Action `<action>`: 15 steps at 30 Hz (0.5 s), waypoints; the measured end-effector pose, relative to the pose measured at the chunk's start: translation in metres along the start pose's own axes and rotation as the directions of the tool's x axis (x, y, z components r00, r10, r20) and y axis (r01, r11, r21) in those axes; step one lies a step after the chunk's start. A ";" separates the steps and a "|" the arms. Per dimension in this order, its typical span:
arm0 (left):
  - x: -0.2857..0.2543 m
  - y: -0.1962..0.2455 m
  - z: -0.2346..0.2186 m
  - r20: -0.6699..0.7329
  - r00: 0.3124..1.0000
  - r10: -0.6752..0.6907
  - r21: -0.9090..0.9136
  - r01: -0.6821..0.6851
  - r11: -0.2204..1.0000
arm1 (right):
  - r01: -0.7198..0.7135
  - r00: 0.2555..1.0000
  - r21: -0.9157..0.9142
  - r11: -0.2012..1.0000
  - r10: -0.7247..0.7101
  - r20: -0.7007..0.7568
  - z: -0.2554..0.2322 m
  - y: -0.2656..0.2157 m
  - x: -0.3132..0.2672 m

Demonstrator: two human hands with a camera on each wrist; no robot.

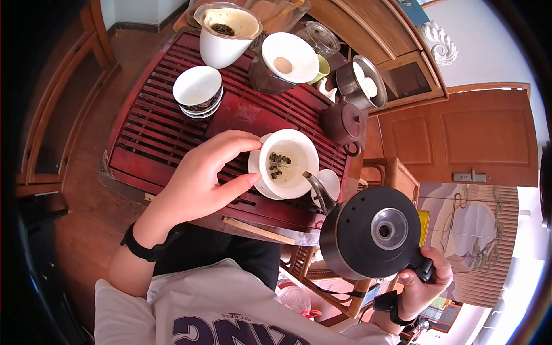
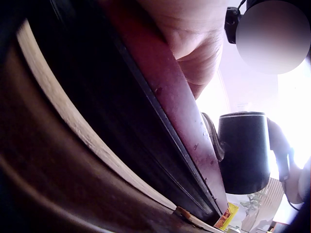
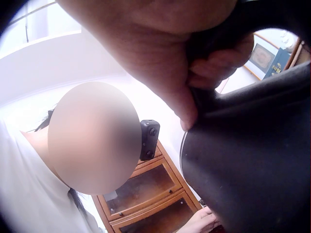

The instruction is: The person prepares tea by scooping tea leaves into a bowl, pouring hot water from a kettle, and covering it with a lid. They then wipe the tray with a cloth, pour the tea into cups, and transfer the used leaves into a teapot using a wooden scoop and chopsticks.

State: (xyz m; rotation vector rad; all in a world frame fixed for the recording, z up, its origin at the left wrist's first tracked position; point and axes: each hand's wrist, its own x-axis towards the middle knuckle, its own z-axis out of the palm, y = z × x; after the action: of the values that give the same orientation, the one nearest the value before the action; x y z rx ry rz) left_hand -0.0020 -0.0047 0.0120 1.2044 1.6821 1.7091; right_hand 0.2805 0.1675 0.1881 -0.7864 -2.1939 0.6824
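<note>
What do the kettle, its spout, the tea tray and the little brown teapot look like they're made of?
Kettle: matte black, perhaps coated metal or plastic; the dull surface hides which.
Spout: probably polished metal, given its silvery reflections.
Tea tray: apparently red-stained wood, in slats with a slight sheen.
Brown teapot: likely unglazed clay, judging by its even, low-gloss brown.

At six o'clock in the head view, the white T-shirt (image 1: 210,287) is showing small capitals reading "REGRESS", and just beside them big dark purple letters are running along, with "ING" coming through and the rest being cut off by the frame edge. Over to the right wrist view, at two o'clock, a blue book-like item (image 3: 277,63) is carrying pale marks, staying too small to read. At five o'clock in the left wrist view, a yellow-and-red label (image 2: 227,217) is blurring beyond reading.
</note>
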 end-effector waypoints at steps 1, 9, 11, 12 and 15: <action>0.000 0.000 0.000 0.000 1.000 0.001 -0.003 -0.001 1.000 | -0.010 1.000 -0.006 1.000 0.010 0.005 0.000 -0.001 0.000; 0.000 0.002 0.000 -0.007 1.000 -0.014 0.015 0.014 1.000 | 0.020 1.000 -0.072 0.997 -0.021 -0.009 -0.004 0.000 0.001; 0.000 0.001 0.000 -0.008 1.000 -0.004 0.012 0.004 1.000 | 0.035 0.999 -0.095 0.995 -0.035 0.000 -0.006 0.001 -0.001; 0.000 0.001 0.000 -0.008 1.000 -0.005 0.011 0.006 1.000 | 0.043 0.999 -0.093 0.995 -0.044 -0.014 -0.006 0.001 -0.002; 0.000 0.000 0.000 -0.009 1.000 0.002 0.010 -0.002 1.000 | 0.049 0.998 -0.089 0.995 -0.052 -0.025 -0.006 0.000 -0.003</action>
State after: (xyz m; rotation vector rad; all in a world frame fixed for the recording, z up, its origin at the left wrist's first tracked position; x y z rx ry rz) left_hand -0.0016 -0.0048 0.0120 1.2055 1.6974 1.7116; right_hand 0.2871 0.1670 0.1904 -0.7777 -2.2234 0.5498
